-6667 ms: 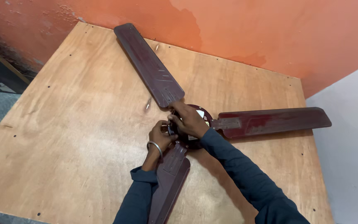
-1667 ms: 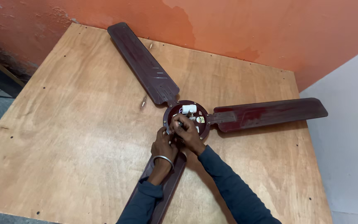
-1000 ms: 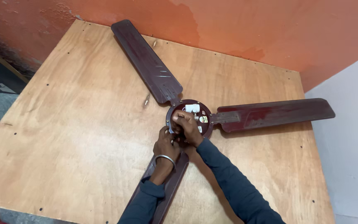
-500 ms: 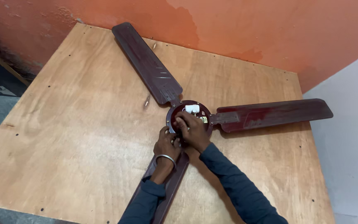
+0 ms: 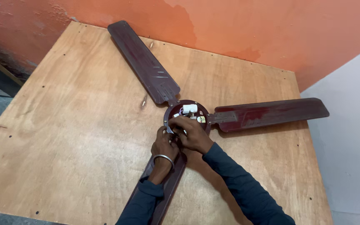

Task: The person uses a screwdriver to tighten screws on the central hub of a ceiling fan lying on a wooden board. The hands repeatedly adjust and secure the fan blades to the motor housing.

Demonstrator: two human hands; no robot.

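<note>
**Both hands on the hub of a ceiling fan laid flat**

I see a plywood table (image 5: 63, 137) filling most of my view, set into a corner between an orange wall (image 5: 271, 29) and a pale grey wall (image 5: 351, 125). On it lies a dark maroon ceiling fan (image 5: 146, 66), three blades spread out, one running toward me under my forearms. Its round hub (image 5: 187, 114) sits just right of the table's middle, open side up, with a small white part (image 5: 189, 109) inside. My right hand (image 5: 193, 134) covers the near half of the hub, fingers curled; I cannot tell what they grip. My left hand (image 5: 164, 145), a metal bangle (image 5: 163, 158) on its wrist, presses against the hub's near-left rim, fingers bent in beside the right.
</note>
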